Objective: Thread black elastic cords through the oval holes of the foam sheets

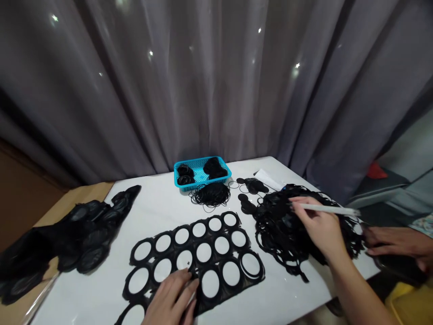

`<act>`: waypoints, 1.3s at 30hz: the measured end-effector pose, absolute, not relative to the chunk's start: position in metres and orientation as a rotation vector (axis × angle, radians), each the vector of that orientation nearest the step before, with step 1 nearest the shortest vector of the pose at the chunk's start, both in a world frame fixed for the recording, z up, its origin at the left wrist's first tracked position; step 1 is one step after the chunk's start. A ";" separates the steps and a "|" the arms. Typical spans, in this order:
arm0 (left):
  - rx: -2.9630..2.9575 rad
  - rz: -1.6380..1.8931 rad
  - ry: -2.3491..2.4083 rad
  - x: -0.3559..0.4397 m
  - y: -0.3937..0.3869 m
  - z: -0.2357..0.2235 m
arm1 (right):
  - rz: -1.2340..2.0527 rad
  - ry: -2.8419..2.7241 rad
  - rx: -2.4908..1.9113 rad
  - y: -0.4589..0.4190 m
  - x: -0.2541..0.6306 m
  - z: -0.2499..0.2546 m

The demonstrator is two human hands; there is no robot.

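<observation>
**Fig. 1.** Two-handed work at a white counter (158, 203), head view.

**L hand** (171, 300): rests on lower edge of a black punched sheet (212, 239), fingers slightly curled & touching it. Can't tell if it grips anything (a pale sliver by the fingers is too small to name). Sheet lies flat on counter, approx. 16 oval holes visible, mostly in 3 rows, remainder hidden by hand.

**R hand** (318, 225): closed on 1 white rod (326, 209), pinched btw thumb & fingers, held approx. level just above a heap of black scrap (277, 225). Heap lies just R of the sheet.

**Other items:** 1 blue basket (202, 174) at far side of counter, w/ approx. 3 black clumps inside; 1 tangle of thin black rings (209, 196) just in front of basket; 2 groups of small black discs (248, 205) btw tangle & heap; 1 white paper (269, 179) behind heap; 1 large pile of black punched scrap (71, 234) at L, lying across counter edge onto a tan board (30, 225). At far R, 1 hand of another person (395, 239), fingers curved beside a dark object (399, 266) (shape unclear). Gray curtain (216, 81) behind all.
</observation>
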State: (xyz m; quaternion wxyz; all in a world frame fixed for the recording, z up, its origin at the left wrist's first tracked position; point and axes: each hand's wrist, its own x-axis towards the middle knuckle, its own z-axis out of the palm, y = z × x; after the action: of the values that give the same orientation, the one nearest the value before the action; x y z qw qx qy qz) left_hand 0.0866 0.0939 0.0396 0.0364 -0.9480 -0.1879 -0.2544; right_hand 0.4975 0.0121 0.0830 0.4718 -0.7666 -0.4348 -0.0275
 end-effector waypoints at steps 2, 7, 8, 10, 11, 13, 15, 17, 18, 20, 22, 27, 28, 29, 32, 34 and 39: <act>-3.001 -0.697 -0.553 0.104 0.088 0.040 | 0.268 -1.103 -1.718 0.012 0.469 0.082; -3.178 -0.493 -0.476 0.147 0.080 0.048 | 0.925 -1.162 -1.485 0.009 0.412 0.055; -3.194 -0.459 -0.453 0.156 0.080 0.048 | 0.969 -1.184 -1.483 0.007 0.405 0.049; -3.214 -0.394 -0.409 0.171 0.079 0.046 | 0.959 -1.266 -1.525 0.001 0.398 0.039; -3.217 -0.366 -0.392 0.177 0.079 0.043 | 0.923 -1.314 -1.554 -0.002 0.396 0.036; -3.225 -0.311 -0.371 0.186 0.078 0.037 | 0.850 -1.369 -1.589 -0.008 0.394 0.032; -3.233 -0.273 -0.370 0.190 0.077 0.031 | 0.833 -1.368 -1.589 -0.013 0.393 0.029; -3.241 -0.253 -0.386 0.191 0.075 0.026 | 0.837 -1.360 -1.580 -0.016 0.393 0.026; -3.244 -0.254 -0.393 0.190 0.074 0.025 | 0.838 -1.361 -1.577 -0.017 0.393 0.025; -3.252 -0.265 -0.402 0.189 0.073 0.023 | 0.835 -1.369 -1.574 -0.018 0.393 0.023; -3.260 -0.277 -0.402 0.187 0.072 0.023 | 0.829 -1.378 -1.576 -0.018 0.394 0.020; -3.266 -0.303 -0.399 0.187 0.073 0.022 | 0.823 -1.398 -1.583 -0.016 0.394 0.019; -3.268 -0.311 -0.397 0.187 0.073 0.022 | 0.820 -1.400 -1.586 -0.016 0.394 0.019; -3.270 -0.316 -0.397 0.187 0.073 0.022 | 0.817 -1.403 -1.588 -0.015 0.393 0.019; -3.275 -0.318 -0.399 0.187 0.073 0.020 | 0.801 -1.416 -1.593 -0.015 0.393 0.021; -3.276 -0.321 -0.406 0.186 0.073 0.018 | 0.782 -1.436 -1.607 -0.016 0.393 0.023; -3.277 -0.360 -0.417 0.188 0.072 0.018 | 0.626 -1.633 -1.617 -0.020 0.387 0.019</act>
State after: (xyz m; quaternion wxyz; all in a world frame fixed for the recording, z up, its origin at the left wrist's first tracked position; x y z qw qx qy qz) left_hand 0.1875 0.0724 0.0178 -0.0904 -0.9822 -0.1249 -0.1078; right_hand 0.3875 -0.0199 0.0194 0.3707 -0.6304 -0.6368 0.2442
